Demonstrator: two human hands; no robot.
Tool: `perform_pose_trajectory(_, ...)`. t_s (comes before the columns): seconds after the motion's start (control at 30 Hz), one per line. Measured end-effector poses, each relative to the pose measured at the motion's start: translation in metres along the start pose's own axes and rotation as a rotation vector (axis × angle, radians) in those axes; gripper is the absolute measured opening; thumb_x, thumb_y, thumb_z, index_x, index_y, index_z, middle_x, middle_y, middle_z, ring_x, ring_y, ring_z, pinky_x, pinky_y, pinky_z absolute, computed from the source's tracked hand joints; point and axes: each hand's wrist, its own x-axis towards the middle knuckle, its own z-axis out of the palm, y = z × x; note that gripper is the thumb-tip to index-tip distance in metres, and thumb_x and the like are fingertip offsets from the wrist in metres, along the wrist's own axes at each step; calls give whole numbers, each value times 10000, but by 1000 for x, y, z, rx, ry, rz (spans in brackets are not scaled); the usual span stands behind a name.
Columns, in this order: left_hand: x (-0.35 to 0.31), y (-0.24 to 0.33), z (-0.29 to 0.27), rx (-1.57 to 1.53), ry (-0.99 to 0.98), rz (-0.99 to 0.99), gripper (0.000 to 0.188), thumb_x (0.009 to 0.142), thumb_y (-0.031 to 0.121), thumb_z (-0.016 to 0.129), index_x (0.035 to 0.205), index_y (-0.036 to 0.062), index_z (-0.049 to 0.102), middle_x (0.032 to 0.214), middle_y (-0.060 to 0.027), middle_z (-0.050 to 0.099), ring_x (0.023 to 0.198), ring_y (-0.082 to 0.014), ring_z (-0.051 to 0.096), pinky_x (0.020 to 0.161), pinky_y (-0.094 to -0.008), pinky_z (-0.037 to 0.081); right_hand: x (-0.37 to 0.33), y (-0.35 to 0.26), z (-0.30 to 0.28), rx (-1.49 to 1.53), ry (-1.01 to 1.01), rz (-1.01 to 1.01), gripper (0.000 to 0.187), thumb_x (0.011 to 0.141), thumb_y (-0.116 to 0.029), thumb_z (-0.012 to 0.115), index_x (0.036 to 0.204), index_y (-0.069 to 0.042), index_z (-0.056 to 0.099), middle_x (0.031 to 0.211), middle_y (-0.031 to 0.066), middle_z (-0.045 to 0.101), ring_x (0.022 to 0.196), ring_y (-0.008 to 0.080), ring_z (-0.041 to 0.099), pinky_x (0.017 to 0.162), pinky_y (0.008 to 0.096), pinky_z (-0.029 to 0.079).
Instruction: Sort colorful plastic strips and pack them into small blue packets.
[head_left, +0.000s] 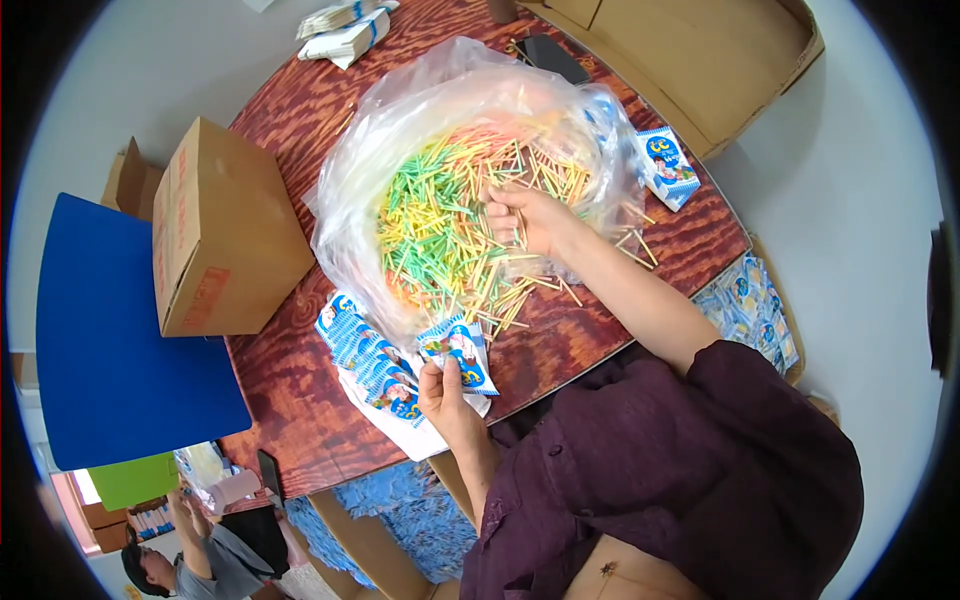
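Observation:
A large clear plastic bag [350, 190] lies spread on the table, its mouth gathered around a heap of thin yellow, green and pink sticks [430, 215]. Over the right part of this heap is my right hand [525, 222], its fingers curled together around thin sticks, partly hidden by the fingers. My left hand [448, 402] pinches the lower edge of a small blue and white packet [462, 350] at the near side of the bag. Beside it, a row of similar flat packets [365, 350] overlaps on a white sheet. Loose sticks [515, 305] lie near the bag's front.
On the left stands a closed cardboard box [235, 240] by a blue panel [130, 340]. Another packet [667, 168] and a dark phone [552, 60] lie beyond the bag. An open carton [700, 70] fills the far right. Below the table edge, boxes hold blue packets [420, 520]. Another person [215, 555] works lower left.

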Motion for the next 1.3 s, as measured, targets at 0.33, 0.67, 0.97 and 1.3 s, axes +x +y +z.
perform_pose_trajectory(0.33,0,7,-7,-24,8,19,58,902,4,573,938,-14,614,876,-56,665,742,-86,608,679,-213,480,-65,45,45,-515,77,-110,248,972,-184,471,1151,-22,526,698,-32,439,529,28,355,433,163,265)
perform_pose_trajectory(0.67,26,10,51,521,-420,418,98,891,11,551,956,-45,599,1221,-158,596,1137,-256,572,912,-328,443,-87,70,29,-576,26,217,152,946,-208,532,1007,-102,621,673,-42,552,481,27,438,398,181,289)
perform_pose_trajectory(0.97,19,-10,50,450,-389,118,131,904,14,557,1015,-40,601,1070,-92,640,935,-145,597,813,-259,467,-92,88,14,-479,128,-43,233,887,-97,617,1109,-26,620,1029,54,650,902,145,622,808,277,513)
perform_pose_trajectory(1.3,22,4,-8,-47,37,177,66,925,43,559,964,14,603,933,-55,658,813,-96,606,752,-232,472,-105,97,6,-1352,-32,-469,148,833,-98,663,857,-3,551,795,93,587,733,205,577,699,304,457)
